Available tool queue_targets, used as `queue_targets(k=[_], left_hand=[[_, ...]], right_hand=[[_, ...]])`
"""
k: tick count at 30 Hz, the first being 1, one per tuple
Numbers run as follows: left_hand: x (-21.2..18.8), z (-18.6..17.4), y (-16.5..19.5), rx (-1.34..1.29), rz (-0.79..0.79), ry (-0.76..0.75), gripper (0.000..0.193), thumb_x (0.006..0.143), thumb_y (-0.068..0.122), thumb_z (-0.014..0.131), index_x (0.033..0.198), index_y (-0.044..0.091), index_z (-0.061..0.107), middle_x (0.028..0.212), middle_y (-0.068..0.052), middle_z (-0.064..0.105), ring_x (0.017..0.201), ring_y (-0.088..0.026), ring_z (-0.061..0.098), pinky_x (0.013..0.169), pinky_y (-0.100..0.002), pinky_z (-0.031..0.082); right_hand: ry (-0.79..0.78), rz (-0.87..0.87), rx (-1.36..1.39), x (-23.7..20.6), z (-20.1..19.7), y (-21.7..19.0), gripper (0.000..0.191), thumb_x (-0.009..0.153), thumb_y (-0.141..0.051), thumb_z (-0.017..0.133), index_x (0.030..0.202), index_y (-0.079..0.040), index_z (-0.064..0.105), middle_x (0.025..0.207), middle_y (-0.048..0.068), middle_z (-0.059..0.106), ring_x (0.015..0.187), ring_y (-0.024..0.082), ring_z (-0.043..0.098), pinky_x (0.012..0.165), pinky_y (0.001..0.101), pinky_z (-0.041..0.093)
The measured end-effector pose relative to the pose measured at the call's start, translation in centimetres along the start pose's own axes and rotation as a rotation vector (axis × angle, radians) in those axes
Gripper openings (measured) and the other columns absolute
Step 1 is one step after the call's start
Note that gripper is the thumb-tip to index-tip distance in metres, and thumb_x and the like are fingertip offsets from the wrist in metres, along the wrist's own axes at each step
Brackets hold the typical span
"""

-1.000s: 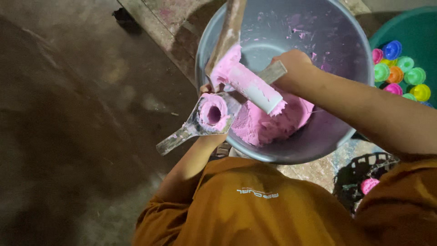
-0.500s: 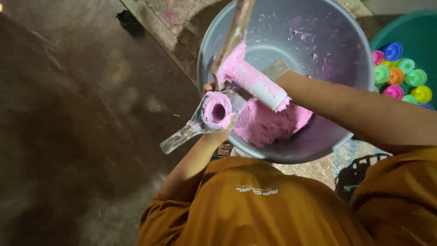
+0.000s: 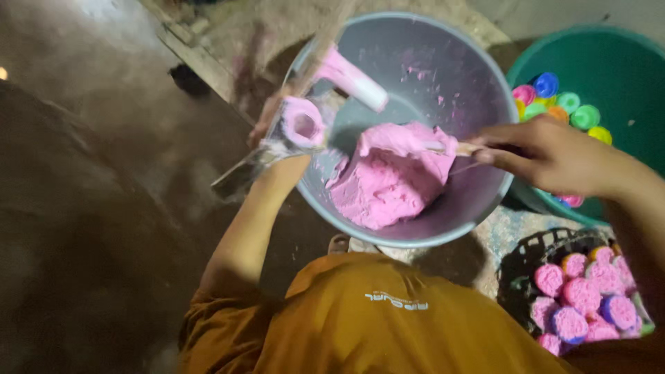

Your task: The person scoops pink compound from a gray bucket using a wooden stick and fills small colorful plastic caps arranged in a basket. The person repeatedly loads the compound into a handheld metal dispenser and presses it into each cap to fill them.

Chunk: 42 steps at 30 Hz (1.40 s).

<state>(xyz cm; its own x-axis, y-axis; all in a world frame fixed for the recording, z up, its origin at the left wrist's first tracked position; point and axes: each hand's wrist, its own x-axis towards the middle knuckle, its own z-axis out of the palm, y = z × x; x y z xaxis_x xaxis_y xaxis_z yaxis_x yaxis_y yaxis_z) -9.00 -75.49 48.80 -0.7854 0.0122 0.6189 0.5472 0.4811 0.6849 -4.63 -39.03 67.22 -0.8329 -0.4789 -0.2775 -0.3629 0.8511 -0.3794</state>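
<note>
Over the grey basin (image 3: 485,76) both hands were at work. Left hand (image 3: 271,125): fingers curled around a small pink-smeared mould (image 3: 303,123), pressed shut on it at the basin's near rim, with a flat metal handle (image 3: 239,176) sticking out past the knuckles toward the floor. Right hand (image 3: 547,154): thumb and fingertips pinched together on a thin scraper (image 3: 450,147), its far end buried in the pink paste (image 3: 388,183) just beyond the fingertips.

Risks, as judged:
- The mould sat right on the rim edge; a slack grip or paste on the fingers could let it slide off outside the basin.
- The scraper was held only by its end; stiff paste could lever it out of the pinch.
- The right forearm passed close over the green tub (image 3: 609,69) of coloured caps (image 3: 554,104); a dragged sleeve or dripping paste could foul them.

Hard to make out:
- Scraper blade hidden in the paste, shape unknown.
- Left fingertips hidden behind the mould.
- A pink tube (image 3: 350,76) beyond the left fingers was blurred; what it was attached to, I could not tell.
- Black basket (image 3: 516,266) of pink pieces, below the right wrist, was cut off at the frame edge.
</note>
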Motion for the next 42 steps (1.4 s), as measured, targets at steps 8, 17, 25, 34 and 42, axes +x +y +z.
queue_targets(k=[8, 17, 25, 34, 42], left_hand=[[0.1, 2.6, 10.6, 0.19, 0.2, -0.371, 0.06, 0.076, 0.03, 0.079, 0.129, 0.009, 0.061, 0.126, -0.016, 0.067, 0.112, -0.035, 0.066, 0.09, -0.047, 0.053], [-3.2, 6.7, 8.5, 0.217, 0.078, -0.571, 0.058, 0.084, 0.019, 0.068, 0.141, 0.011, 0.057, 0.131, -0.02, 0.063, 0.113, -0.042, 0.063, 0.099, -0.057, 0.046], [-1.9, 3.8, 5.8, 0.003, -0.069, -0.197, 0.029, 0.091, 0.026, 0.072, 0.116, 0.011, 0.07, 0.113, -0.014, 0.074, 0.104, -0.037, 0.072, 0.092, -0.046, 0.057], [1.0, 6.7, 6.5, 0.564, -0.049, -0.022, 0.062, 0.081, 0.037, 0.079, 0.125, -0.004, 0.065, 0.131, -0.028, 0.064, 0.119, -0.049, 0.057, 0.1, -0.059, 0.047], [-0.2, 5.9, 9.3, 0.442, -0.039, -0.248, 0.058, 0.087, 0.034, 0.073, 0.137, 0.008, 0.062, 0.167, -0.027, 0.005, 0.146, -0.052, 0.034, 0.108, -0.056, 0.043]], right_hand=[[0.004, 0.066, -0.281, -3.2, -2.7, -1.3, 0.04, 0.092, -0.035, 0.061, 0.127, -0.022, 0.073, 0.105, 0.004, 0.08, 0.094, 0.023, 0.074, 0.08, 0.0384, 0.059], [0.282, -0.402, -1.016, -1.3, 5.5, -9.4, 0.026, 0.081, -0.024, 0.061, 0.101, -0.008, 0.064, 0.085, 0.005, 0.062, 0.07, 0.021, 0.067, 0.055, 0.0342, 0.053], [0.442, -0.028, -0.48, -7.3, 2.9, -6.0, 0.033, 0.088, -0.01, 0.067, 0.121, -0.012, 0.069, 0.079, 0.01, 0.067, 0.072, 0.028, 0.07, 0.06, 0.0428, 0.053], [0.534, -0.151, 0.434, -1.7, 14.8, -6.3, 0.046, 0.096, -0.001, 0.06, 0.141, -0.005, 0.059, 0.108, 0.025, 0.073, 0.099, 0.03, 0.075, 0.085, 0.0341, 0.057], [0.409, 0.223, 0.643, 0.2, 13.4, -0.3, 0.045, 0.108, -0.006, 0.055, 0.153, -0.006, 0.057, 0.108, 0.039, 0.058, 0.1, 0.051, 0.056, 0.083, 0.0522, 0.047]])
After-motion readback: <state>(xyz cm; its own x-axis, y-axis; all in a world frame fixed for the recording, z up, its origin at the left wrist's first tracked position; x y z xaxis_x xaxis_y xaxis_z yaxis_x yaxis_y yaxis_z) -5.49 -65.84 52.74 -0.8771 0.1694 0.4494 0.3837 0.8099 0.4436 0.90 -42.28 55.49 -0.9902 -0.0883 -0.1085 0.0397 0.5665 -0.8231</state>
